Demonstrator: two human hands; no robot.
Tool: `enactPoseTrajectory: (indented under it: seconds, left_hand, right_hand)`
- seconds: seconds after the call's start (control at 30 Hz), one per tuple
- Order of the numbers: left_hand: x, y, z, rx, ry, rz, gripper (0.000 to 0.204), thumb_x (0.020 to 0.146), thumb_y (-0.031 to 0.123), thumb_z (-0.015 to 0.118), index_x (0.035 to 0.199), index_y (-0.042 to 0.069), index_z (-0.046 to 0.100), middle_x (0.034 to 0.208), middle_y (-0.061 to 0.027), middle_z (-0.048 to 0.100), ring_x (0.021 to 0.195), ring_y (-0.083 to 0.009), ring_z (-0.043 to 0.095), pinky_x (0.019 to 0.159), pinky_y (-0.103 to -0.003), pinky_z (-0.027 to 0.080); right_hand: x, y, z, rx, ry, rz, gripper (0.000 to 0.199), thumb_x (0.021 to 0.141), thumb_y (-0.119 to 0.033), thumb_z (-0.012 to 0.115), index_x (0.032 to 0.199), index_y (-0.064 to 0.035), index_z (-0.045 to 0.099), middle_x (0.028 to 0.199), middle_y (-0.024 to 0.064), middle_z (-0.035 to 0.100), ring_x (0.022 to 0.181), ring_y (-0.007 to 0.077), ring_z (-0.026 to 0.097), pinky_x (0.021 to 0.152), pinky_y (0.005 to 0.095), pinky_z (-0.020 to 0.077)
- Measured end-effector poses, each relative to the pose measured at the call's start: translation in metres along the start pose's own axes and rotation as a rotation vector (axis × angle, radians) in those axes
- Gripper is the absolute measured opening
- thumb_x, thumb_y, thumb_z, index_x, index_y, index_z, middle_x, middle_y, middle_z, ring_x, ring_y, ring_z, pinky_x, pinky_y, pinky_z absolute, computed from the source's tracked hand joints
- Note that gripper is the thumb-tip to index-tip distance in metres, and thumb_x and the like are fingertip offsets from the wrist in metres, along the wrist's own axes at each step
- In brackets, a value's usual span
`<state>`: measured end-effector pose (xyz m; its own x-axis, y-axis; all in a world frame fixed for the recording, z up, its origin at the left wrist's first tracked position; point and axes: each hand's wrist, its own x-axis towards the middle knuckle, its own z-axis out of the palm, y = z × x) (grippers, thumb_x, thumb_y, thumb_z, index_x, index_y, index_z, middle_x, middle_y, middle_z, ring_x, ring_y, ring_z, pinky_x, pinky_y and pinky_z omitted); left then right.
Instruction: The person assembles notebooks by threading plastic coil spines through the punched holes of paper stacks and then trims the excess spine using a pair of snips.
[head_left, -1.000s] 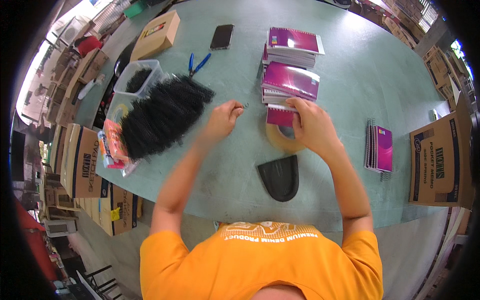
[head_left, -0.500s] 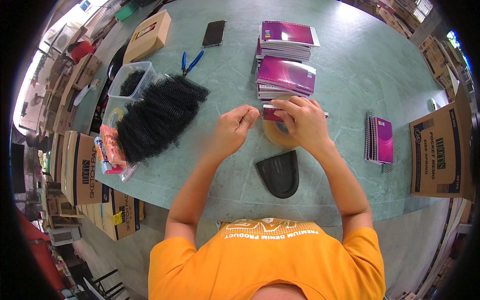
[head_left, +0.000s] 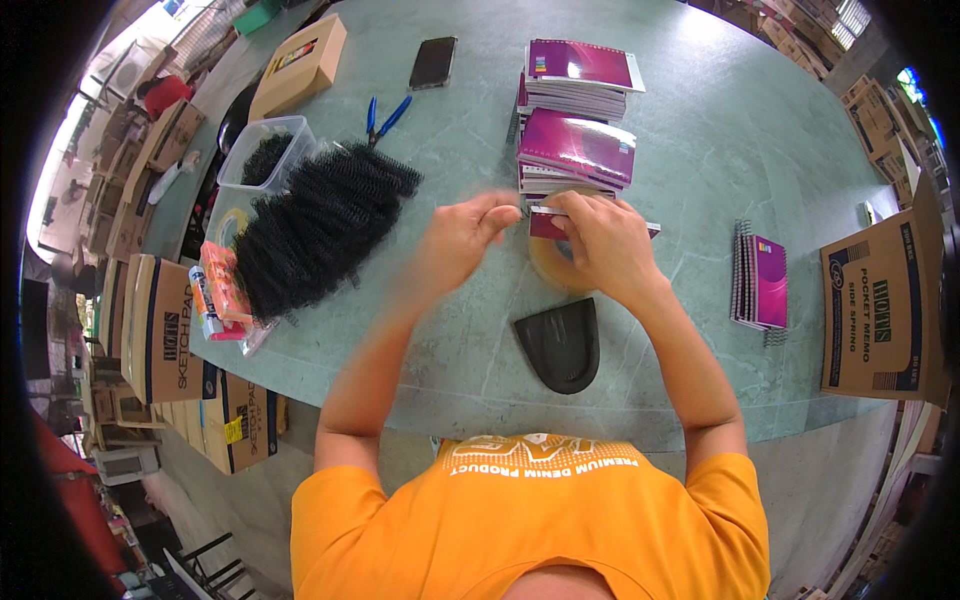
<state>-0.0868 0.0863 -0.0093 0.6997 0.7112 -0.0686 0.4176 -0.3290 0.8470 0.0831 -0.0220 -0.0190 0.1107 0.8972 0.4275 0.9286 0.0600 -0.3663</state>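
My right hand grips a small purple-covered memo notebook near the middle of the table, its fingers over the top edge. My left hand, partly smeared by motion, is closed with thumb and forefinger pinched at the notebook's left end. A short dark bit of spiral coil shows at those fingertips; the rest of it is hidden. Beneath the notebook lies a wide roll of clear tape. Stacks of purple notebooks stand just beyond my hands. A dark grey D-shaped tray lies nearer to me.
To the left are a heap of black spiral coils, a clear plastic tub and blue-handled pliers. A phone lies farther back. Coil-bound notebooks and an open cardboard box are at the right.
My left hand has turned slightly and its forearm has swung a little left, with the fingers staying at the notebook's end. My right hand keeps its hold on the notebook.
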Motion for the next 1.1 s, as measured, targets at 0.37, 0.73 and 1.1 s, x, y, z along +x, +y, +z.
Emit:
enactPoseTrajectory:
  seconds: [0.37,0.73,1.1]
  left_hand:
    - [0.014,0.005,-0.013,0.253,0.148,0.636,0.024,0.082,0.023,0.066,0.095,0.003,0.064,0.084,-0.0139,0.061,0.074,-0.0254,0.06,0.069,-0.032,0.047]
    - [0.216,-0.147,-0.115,0.862,0.237,-0.246,0.023,0.078,0.009,0.057,0.098,-0.002,0.064,0.106,-0.0238,0.062,0.103,-0.0362,0.059,0.087,-0.042,0.048]
    - [0.167,-0.091,-0.057,0.895,-0.078,-0.3,0.054,0.089,0.044,0.049,0.106,-0.006,0.062,0.122,-0.0294,0.052,0.111,-0.0387,0.055,0.095,-0.041,0.044]
  right_hand:
    - [0.006,-0.005,0.008,0.056,0.054,-0.021,0.016,0.083,-0.022,0.062,0.096,-0.0126,0.059,0.084,0.0017,0.063,0.081,0.0225,0.062,0.069,0.037,0.0456]
    - [0.007,-0.003,0.001,0.124,0.011,-0.127,0.015,0.08,-0.009,0.062,0.093,-0.005,0.058,0.082,0.008,0.06,0.078,0.0261,0.06,0.066,0.0369,0.0477]
    - [0.003,0.0,0.005,0.028,0.035,-0.091,0.018,0.078,-0.01,0.062,0.095,-0.0067,0.059,0.08,0.0056,0.06,0.077,0.0242,0.059,0.069,0.0351,0.0439]
